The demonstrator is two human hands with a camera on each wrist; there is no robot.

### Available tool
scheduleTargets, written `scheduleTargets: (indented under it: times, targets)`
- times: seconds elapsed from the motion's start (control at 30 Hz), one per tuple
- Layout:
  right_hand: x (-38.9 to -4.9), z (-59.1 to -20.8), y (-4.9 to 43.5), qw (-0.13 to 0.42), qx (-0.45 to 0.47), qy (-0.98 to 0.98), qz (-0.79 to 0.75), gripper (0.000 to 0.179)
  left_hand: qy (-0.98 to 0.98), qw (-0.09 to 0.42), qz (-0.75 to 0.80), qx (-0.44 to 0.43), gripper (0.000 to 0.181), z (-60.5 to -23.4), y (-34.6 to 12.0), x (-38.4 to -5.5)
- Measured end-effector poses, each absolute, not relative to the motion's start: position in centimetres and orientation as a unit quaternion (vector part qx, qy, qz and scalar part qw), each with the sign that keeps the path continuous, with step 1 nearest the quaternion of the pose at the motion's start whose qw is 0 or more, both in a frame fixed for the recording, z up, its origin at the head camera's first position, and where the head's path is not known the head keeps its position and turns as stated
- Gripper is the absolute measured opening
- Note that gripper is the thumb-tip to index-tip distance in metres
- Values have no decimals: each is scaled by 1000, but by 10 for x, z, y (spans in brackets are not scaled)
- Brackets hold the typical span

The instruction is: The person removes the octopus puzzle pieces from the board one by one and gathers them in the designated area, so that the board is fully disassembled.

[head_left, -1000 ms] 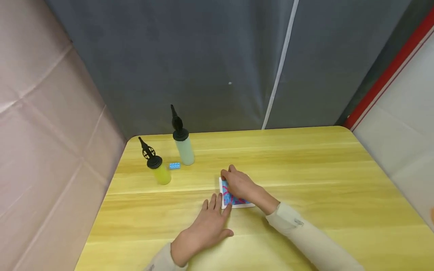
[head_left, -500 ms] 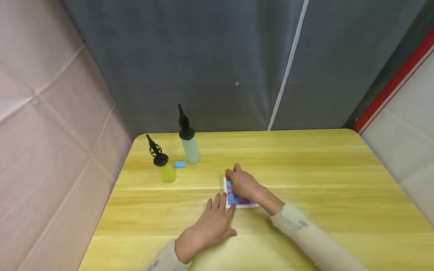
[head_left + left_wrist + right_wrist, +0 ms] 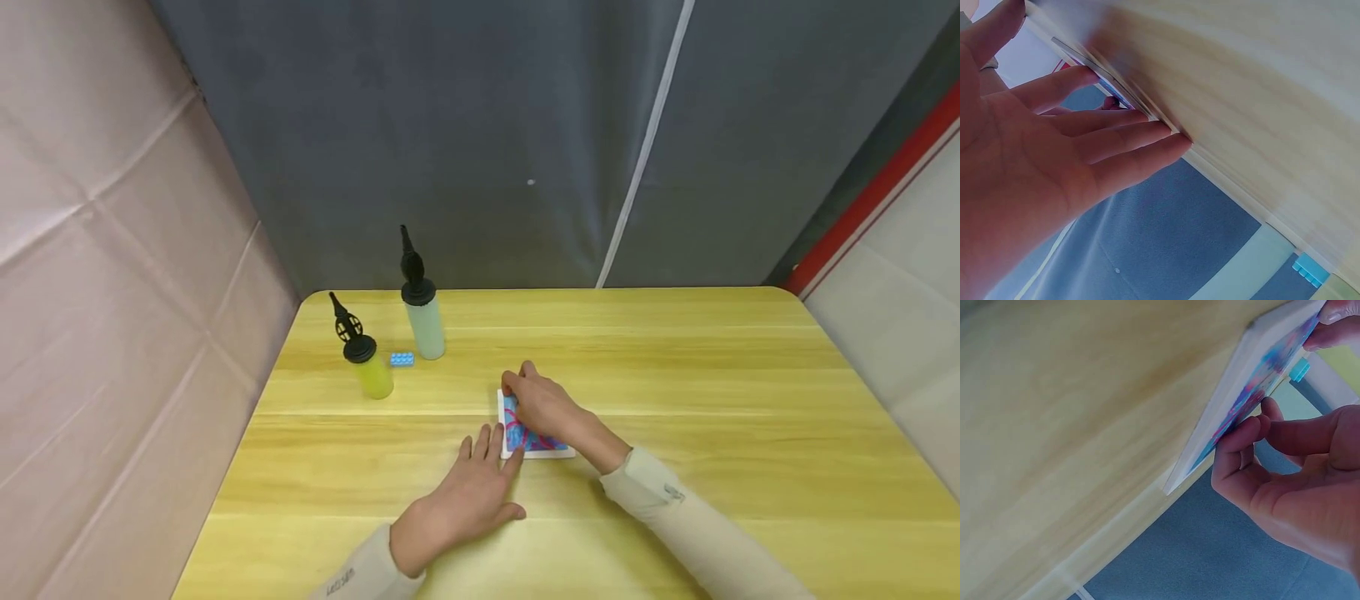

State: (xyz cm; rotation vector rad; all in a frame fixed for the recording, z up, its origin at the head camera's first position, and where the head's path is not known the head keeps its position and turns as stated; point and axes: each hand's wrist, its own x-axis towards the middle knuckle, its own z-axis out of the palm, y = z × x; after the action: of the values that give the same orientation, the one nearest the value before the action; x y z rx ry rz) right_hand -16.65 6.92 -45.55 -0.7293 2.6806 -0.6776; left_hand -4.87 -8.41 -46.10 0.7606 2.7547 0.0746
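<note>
A flat white-bordered card (image 3: 522, 439) with a blue and pink picture lies on the table, partly covered by my right hand. My left hand (image 3: 467, 497) rests with straight fingers on the table, its fingertips along the card's near left corner. On top of the picture, my right hand (image 3: 546, 407) touches it with bent fingers near the far left part. In the right wrist view thumb and finger of the right hand (image 3: 1297, 462) meet over the card (image 3: 1250, 394); whether anything is pinched between them is hidden.
A yellow balloon pump (image 3: 372, 375) and a pale green balloon pump (image 3: 427, 327), both with black nozzles, stand at the back left. Between them lies a light blue toy brick (image 3: 402, 359). A grey curtain (image 3: 480, 142) hangs behind the wooden table (image 3: 712, 417).
The head view has shifted slightly, so everything appears a little further right. Both hands keep nearly the same place on and beside the card.
</note>
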Motion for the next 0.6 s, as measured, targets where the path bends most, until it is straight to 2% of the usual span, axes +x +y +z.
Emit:
scheduleTargets:
  times: [0.6]
  targets:
    - [-169,-455,67,152,-245,931,-224,23,955,140,25,260,82,-461,-85,-51]
